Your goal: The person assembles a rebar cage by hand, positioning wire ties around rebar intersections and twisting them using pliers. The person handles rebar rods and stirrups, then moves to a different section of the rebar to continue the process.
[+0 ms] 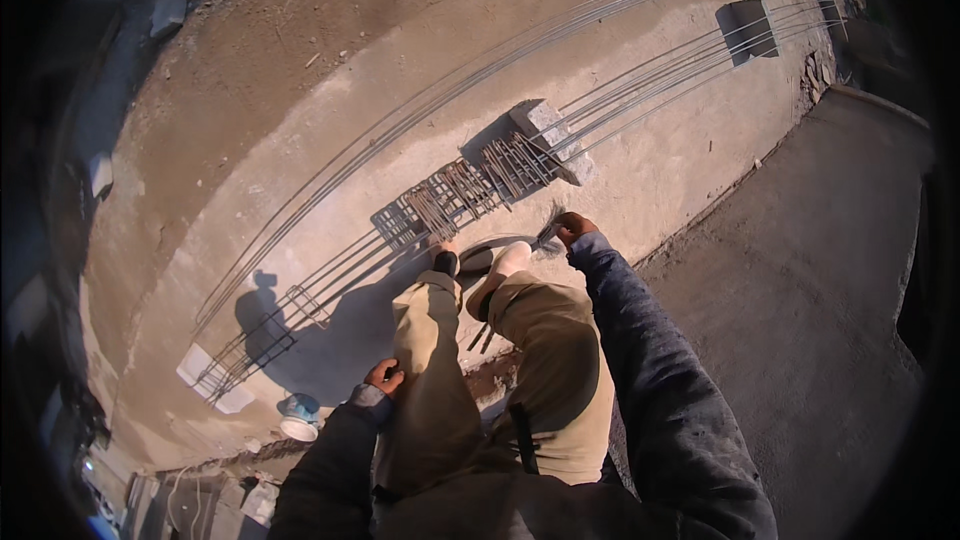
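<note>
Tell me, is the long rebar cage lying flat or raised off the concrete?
Raised: the rebar cage rests on a stone block, casting a separate shadow below.

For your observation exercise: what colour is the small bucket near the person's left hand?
Light blue with a white rim, on the bucket; head view.

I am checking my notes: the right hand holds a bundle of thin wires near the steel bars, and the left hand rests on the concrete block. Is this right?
Not quite. In the head view the left hand rests on the person's own left thigh, not on the concrete block. The right hand does hold the bundle of thin wires near the steel bars.
</note>
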`<state>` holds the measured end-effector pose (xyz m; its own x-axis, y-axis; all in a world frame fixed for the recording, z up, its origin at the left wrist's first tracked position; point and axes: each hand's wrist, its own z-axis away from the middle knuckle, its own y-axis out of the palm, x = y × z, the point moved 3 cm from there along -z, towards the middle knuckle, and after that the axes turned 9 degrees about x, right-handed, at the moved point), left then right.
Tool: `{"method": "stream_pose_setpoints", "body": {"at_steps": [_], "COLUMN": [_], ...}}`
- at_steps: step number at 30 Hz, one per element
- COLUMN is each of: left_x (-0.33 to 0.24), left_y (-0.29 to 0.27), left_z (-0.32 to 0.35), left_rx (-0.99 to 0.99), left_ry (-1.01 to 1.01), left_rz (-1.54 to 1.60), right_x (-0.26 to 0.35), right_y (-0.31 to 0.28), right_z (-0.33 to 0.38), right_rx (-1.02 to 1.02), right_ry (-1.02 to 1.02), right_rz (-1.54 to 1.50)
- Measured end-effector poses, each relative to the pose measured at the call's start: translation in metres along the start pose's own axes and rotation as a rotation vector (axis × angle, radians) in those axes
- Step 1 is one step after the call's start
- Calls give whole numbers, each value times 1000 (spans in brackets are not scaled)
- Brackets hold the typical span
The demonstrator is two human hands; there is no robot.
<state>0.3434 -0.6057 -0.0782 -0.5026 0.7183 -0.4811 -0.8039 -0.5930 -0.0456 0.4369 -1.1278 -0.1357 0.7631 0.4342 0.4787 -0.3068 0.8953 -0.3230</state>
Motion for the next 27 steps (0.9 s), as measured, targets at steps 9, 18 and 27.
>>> {"method": "stream_pose_setpoints", "body": {"at_steps": [9,18,27], "left_x": [-96,-121,-263], "left_y": [11,88,16], "left_z": [-94,-176,-339], "left_rx": [-145,-148,-333], "left_ry": [-89,-189,207], "left_rz": [210,-87,38], "right_x": [-18,13,2], "right_y": [-2,29,15], "right_z": [-162,-188,-200], "right_rx": [-201,-158,-3], "right_ry": [15,29,-4], "right_rz": [558,748,272]}}
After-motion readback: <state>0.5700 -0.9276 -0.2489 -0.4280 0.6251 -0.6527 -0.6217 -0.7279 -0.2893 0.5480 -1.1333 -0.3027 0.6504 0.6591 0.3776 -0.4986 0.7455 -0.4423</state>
